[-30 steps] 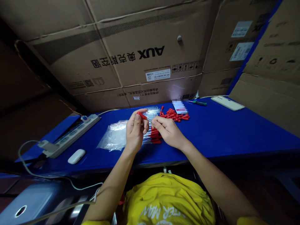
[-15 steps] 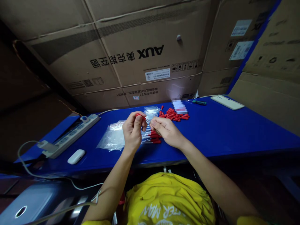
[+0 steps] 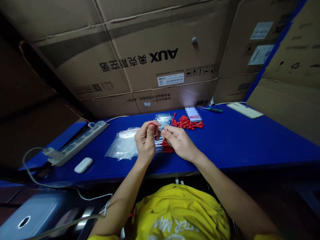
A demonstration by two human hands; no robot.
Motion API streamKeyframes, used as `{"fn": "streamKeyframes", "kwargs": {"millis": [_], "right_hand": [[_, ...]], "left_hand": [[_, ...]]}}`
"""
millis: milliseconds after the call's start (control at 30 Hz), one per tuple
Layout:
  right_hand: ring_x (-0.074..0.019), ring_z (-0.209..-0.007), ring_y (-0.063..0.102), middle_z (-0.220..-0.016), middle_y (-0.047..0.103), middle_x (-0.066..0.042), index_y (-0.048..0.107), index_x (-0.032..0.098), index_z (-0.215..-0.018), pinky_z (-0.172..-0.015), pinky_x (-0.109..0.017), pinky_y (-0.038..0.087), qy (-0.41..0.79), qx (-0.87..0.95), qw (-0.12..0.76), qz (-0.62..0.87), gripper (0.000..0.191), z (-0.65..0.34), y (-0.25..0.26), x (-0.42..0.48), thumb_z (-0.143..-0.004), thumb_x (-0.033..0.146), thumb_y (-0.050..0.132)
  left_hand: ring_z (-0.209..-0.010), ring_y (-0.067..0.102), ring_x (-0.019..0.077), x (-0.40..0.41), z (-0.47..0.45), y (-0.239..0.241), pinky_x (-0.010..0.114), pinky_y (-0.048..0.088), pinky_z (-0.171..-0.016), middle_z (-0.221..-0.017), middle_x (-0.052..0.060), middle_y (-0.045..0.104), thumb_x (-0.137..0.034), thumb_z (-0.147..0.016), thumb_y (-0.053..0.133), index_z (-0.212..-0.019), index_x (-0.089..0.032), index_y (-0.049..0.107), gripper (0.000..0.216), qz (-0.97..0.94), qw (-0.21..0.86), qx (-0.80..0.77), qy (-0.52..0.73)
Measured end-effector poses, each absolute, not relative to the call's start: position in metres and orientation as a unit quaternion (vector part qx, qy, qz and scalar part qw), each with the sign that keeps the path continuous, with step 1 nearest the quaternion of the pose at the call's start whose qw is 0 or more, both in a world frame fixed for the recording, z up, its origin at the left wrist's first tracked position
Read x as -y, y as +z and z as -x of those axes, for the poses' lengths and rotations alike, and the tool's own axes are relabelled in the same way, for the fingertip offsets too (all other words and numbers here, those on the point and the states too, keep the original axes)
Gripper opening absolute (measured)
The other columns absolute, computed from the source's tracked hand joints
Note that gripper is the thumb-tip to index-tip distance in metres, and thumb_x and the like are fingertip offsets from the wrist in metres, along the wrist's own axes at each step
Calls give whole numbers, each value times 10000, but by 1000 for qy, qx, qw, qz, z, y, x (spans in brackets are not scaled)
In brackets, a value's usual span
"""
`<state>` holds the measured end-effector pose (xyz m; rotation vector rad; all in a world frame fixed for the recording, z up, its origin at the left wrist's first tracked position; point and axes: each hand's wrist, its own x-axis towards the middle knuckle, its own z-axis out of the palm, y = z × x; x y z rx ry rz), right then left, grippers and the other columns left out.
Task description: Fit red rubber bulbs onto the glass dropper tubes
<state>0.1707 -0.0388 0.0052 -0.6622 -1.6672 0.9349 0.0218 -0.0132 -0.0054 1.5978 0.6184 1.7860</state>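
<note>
Red bulb (image 3: 151, 124) is clamped in the curled fingers of the left hand (image 3: 145, 137), mostly covered; thin tube (image 3: 161, 130) is pinched between thumb and forefinger of the right hand (image 3: 179, 141), just right of it. Both are held above the near-middle of the blue table (image 3: 225, 143); whether bulb and tube are joined cannot be told, the meeting point being hidden by fingers. Bulb is judged light, soft and rubbery, best gripped around its fat end; tube is judged light, stiff, slick and possibly brittle, best pinched close to the end being worked, without bending. One bulb and one tube are counted in hand. Beyond the hands, clear tubes (image 3: 163, 119) are laid in a bunch, too many to count. On its near side at least three red-tipped tubes (image 3: 168, 150) are seen, partly covered by the right hand. Loose red bulbs (image 3: 186, 123) are heaped far right of the hands, overlapped, no exact count possible. Farther out: one screwdriver (image 3: 215, 109) and one pale phone (image 3: 245, 110) far right; plastic bagging (image 3: 123, 144), one white case (image 3: 83, 165) and one power strip (image 3: 82, 140) left.
</note>
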Motion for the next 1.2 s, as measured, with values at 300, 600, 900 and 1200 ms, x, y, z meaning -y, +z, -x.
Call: {"fn": "streamKeyframes", "kwargs": {"millis": [300, 600, 900, 1200], "right_hand": [[-140, -486, 373, -555, 475, 18, 637, 209, -855, -581, -329, 202, 7, 753, 471, 460, 395, -167, 3, 50, -1127, 400, 425], [-141, -655, 487, -711, 525, 16, 527, 223, -817, -639, -268, 364, 324, 714, 528, 327, 384, -169, 3, 40, -1116, 461, 488], [-87, -442, 129, -523, 224, 132, 513, 239, -808, -425, -247, 118, 619, 582, 459, 261, 458, -180, 4, 33, -1009, 632, 634], [-142, -674, 494, -756, 566, 10, 627, 209, -886, -641, -271, 396, 386, 728, 469, 319, 384, -192, 10, 33, -1081, 532, 556]], "left_hand": [[-544, 445, 75, 18, -33, -5, 180, 394, -515, -645, -41, 504, -546, -998, 730, -939, -182, 711, 370, -543, 424, -221, 690], [-526, 287, 54, 20, -37, 5, 152, 311, -500, -601, -87, 317, -618, -828, 879, -833, -158, 677, 503, -471, 538, -226, 662], [-570, 422, 83, 18, -29, 3, 176, 361, -516, -675, -56, 468, -581, -1010, 695, -1164, -208, 699, 404, -533, 498, -232, 644], [-567, 551, 83, 14, -12, 17, 213, 461, -571, -732, -35, 614, -502, -966, 776, -913, -188, 602, 363, -628, 374, -253, 633]]}}
